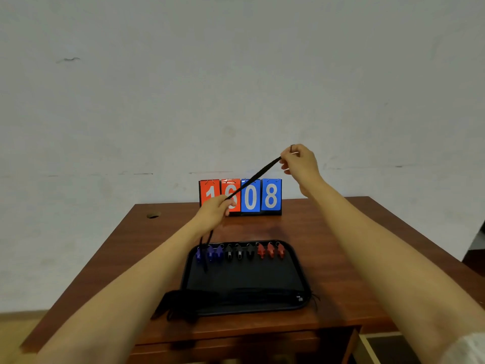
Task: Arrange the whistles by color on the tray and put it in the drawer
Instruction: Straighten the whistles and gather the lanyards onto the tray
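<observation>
Stretching taut between both grips, one flat black woven lanyard strap [254, 177] is recorded.

- Left grip [214, 210]: clenched round the lower part of the strap and held above the table, lower than the right grip and to its left.
- Right grip [299, 164]: fingertips pinched on the upper end of the strap. It is raised highest of all items, against the pale wall.
- Strap remainder: hung slack beneath the left grip, with its tail reaching the tray's far-left corner. Whether it is fastened to a whistle there cannot be told.
- Black rounded-corner plastic tray [244, 278]: laid flat on the table, below both grips and nearer the viewer.
- Three blue plastic whistles [211, 254]: set side by side at the tray's far edge, directly below the left grip.
- Three black plastic whistles [239, 253]: placed next in the same row, between the two grips in line.
- Three red plastic whistles [270, 250]: placed at the end of the row, below the right grip.
- Bundle of loose black straps [178, 303]: heaped along the tray's near edge and spilled over its near-left corner onto the table.
- Brown wooden table [341, 232]: all the above are carried on it.
- Red-and-blue flip scoreboard [270, 195]: stood upright behind the left grip, with 1 6 0 8 displayed.
</observation>
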Demonstrator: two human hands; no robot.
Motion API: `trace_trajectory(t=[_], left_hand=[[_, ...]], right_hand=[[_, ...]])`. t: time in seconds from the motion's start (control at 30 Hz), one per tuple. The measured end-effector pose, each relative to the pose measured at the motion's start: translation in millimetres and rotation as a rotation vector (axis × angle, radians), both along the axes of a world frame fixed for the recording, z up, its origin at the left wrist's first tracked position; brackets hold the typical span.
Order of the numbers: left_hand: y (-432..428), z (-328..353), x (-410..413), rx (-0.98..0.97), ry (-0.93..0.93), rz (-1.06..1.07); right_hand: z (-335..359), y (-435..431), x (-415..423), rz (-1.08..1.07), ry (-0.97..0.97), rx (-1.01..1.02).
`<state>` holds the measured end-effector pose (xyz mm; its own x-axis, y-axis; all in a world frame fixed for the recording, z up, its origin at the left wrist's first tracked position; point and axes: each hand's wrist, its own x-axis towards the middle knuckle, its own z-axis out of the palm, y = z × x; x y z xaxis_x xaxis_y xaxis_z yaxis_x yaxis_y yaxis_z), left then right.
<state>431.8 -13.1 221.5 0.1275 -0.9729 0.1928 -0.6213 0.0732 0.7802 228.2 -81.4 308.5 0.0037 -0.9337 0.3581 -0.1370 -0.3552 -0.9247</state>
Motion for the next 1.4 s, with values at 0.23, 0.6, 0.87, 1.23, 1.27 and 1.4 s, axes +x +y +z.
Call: trace_trajectory(t=[0.23, 0.6, 0.87, 1.23, 1.27, 1.4], left_hand=[[23, -11, 41, -0.055, -0.289, -0.009], [46, -69, 77, 0.133, -0.377, -0.042], [68, -125, 96, 0.240, -0.613, -0.035], [90, -174, 89, 0.266, -0.462, 0.124], [91, -176, 88, 0.251, -0.492, 0.150], [95, -184, 82, 0.156, -0.547, 0.162]], right_hand=[[-45, -14, -21, -0.070, 0.159, 0.116], [-130, -8, -49, -0.084, 0.576, 0.304], [-187, 12, -63, -0.129, 0.691, 0.413], [-237, 47, -80, -0.119, 0.816, 0.513], [-240, 49, -82, -0.120, 0.812, 0.517], [-247, 53, -87, -0.139, 0.794, 0.517]])
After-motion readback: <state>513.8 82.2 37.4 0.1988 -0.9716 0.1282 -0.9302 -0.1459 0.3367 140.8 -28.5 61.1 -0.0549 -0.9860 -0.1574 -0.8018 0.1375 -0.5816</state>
